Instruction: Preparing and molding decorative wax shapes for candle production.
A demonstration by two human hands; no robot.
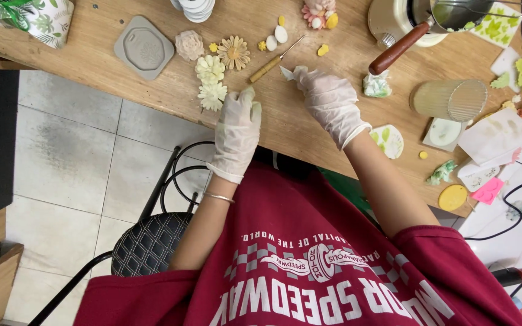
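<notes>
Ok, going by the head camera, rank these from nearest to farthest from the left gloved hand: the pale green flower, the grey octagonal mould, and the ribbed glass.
From the left hand:
1. Pale green flower, just beside the fingertips, on the table edge side.
2. Grey octagonal mould, further up the table, away from the right hand.
3. Ribbed glass, lying on its side far across, beyond the right hand.

A small white piece [286, 73] is pinched in the fingertips of the right hand [330, 102], which wears a thin white glove. The piece is thin and pointy, held just above the brown wooden table [285, 130]. The left hand [237, 133], also gloved, rests at the table edge, just beside two pale flowers [211, 81].
</notes>
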